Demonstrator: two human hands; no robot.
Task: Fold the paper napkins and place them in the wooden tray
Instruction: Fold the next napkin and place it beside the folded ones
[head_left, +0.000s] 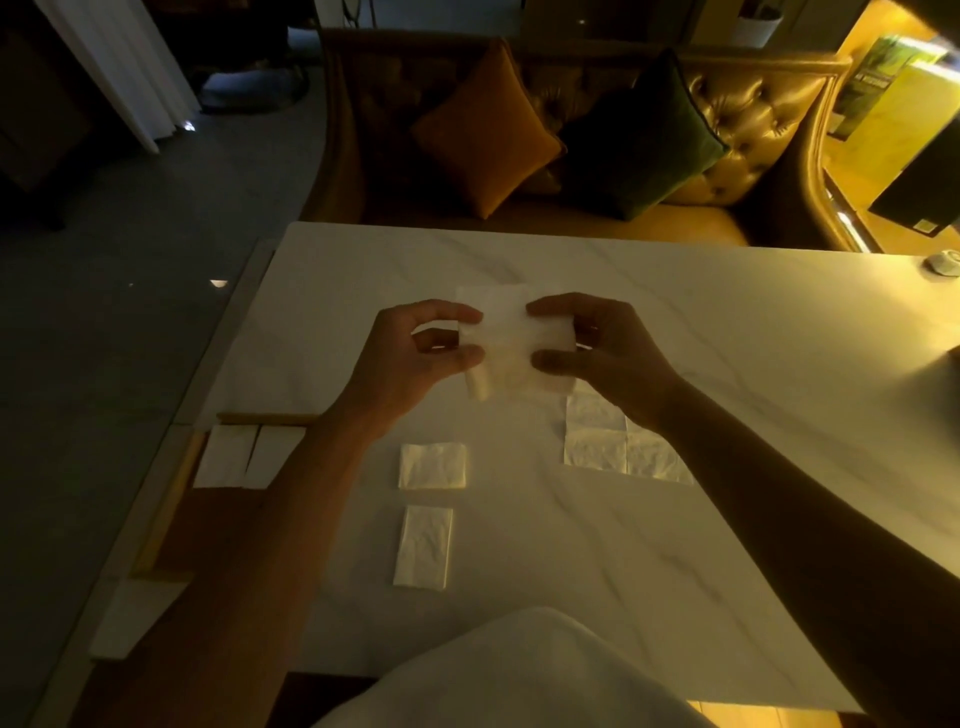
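In the head camera view, the left hand (415, 358) and the right hand (597, 348) are both raised over the white marble table (727, 364) and hold 1 paper napkin (511, 338) between them. Each hand pinches this napkin with thumb and fingers: the left hand takes its left edge, the right hand its right edge. The napkin is partly folded, and its lower left corner curls into a small roll under the left thumb.

On the table, nearer to the person, lies a square folded napkin (432, 466) and just below it a narrow folded napkin (423, 545); they are close but do not touch. To the right a wider creased napkin (602, 447) lies flat, partly hidden by the right forearm.

The wooden tray (161, 519) is at the left side of the table, partly covered by the left forearm. In its far end 2 folded napkins (226, 457) lie side by side.

Behind the table stands a sofa (753, 104) with an orange cushion (483, 130) and a dark green cushion (639, 140). A white cloth (519, 670) fills the bottom edge; I cannot tell what it is.
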